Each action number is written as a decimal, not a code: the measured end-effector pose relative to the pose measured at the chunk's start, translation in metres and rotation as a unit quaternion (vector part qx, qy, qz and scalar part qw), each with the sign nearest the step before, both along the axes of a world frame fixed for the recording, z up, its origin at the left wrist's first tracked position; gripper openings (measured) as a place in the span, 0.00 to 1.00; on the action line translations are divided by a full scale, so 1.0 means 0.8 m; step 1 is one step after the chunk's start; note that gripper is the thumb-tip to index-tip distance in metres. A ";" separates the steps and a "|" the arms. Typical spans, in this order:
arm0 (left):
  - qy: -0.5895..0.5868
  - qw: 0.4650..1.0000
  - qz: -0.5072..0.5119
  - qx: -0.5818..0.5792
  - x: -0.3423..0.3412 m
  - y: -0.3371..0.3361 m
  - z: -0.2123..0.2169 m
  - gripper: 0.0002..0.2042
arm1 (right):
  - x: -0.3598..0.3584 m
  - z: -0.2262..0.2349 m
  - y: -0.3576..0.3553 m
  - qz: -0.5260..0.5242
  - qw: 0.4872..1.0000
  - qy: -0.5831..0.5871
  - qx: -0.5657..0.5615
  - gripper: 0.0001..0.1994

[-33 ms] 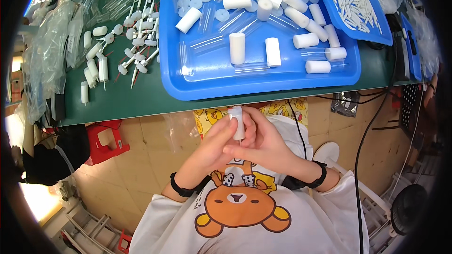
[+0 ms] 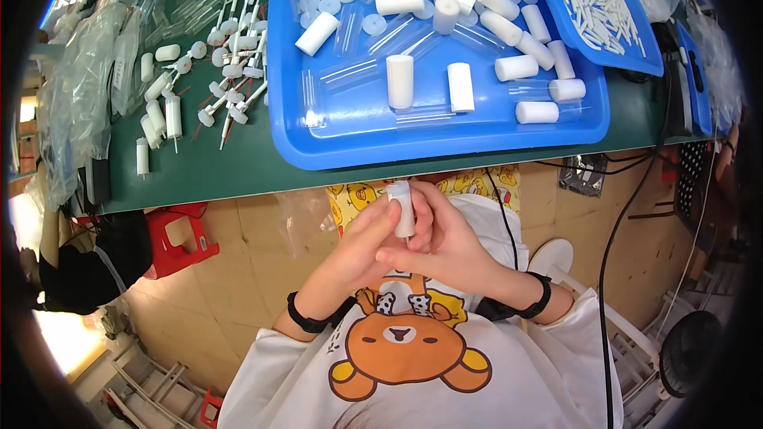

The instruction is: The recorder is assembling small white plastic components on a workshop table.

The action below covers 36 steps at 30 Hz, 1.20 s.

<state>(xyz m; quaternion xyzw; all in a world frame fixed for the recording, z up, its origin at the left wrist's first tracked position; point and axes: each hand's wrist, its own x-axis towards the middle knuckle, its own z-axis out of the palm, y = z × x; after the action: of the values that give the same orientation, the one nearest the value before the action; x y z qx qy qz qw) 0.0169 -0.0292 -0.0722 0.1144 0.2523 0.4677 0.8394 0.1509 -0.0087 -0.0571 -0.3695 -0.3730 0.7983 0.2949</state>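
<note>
Clear plastic bags [image 2: 83, 79] lie heaped at the green table's [image 2: 238, 167] left end.

You sat at a green table [image 2: 238, 167] over a tan tiled floor [image 2: 254, 270], a red stool [image 2: 179, 242] beneath its left edge.

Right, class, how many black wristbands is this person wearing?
2. One black wristband is on the left wrist, the other on the right wrist, just behind the left hand and right hand, which hold a white tube. None looks hidden.
</note>
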 end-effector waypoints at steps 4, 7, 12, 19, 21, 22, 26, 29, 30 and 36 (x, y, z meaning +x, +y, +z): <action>-0.031 0.999 -0.012 0.016 0.000 -0.006 -0.014 0.16 | -0.004 -0.006 -0.003 -0.010 0.999 -0.040 0.024 0.32; 0.001 0.999 0.007 0.035 0.008 -0.006 -0.020 0.16 | -0.014 -0.010 0.001 -0.067 0.996 -0.056 0.027 0.27; 0.209 0.969 0.128 0.015 0.041 -0.004 -0.013 0.16 | -0.009 -0.008 0.023 -0.022 0.992 -0.119 -0.043 0.17; 0.118 0.973 0.197 -0.018 0.055 -0.004 -0.010 0.15 | -0.006 0.006 0.042 0.010 0.994 -0.081 -0.068 0.18; 0.151 0.977 0.148 -0.031 0.039 0.000 0.010 0.15 | -0.005 0.010 0.039 0.043 0.995 -0.068 -0.055 0.25; 0.120 0.987 0.111 -0.002 0.027 0.000 0.012 0.17 | -0.003 0.012 0.034 0.049 0.997 -0.059 -0.024 0.29; 0.041 0.992 0.000 0.117 -0.007 -0.003 0.024 0.21 | 0.014 0.037 0.022 0.099 0.984 -0.055 0.137 0.39; 0.003 0.993 -0.013 0.118 -0.005 -0.004 0.048 0.24 | 0.020 0.050 0.023 0.052 0.945 -0.082 0.313 0.40; -0.022 0.993 -0.007 0.118 -0.003 -0.002 0.053 0.25 | 0.021 0.055 0.028 0.026 0.917 -0.100 0.386 0.38; 0.017 0.987 -0.047 0.152 -0.008 -0.002 0.062 0.25 | 0.026 0.067 0.027 -0.037 0.874 -0.090 0.476 0.33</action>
<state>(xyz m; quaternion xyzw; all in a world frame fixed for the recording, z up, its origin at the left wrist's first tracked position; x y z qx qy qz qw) 0.0102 -0.0306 -0.0229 0.2600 0.1873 0.4588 0.8287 0.1714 0.0130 -0.0035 -0.2680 -0.7190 0.4758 0.4298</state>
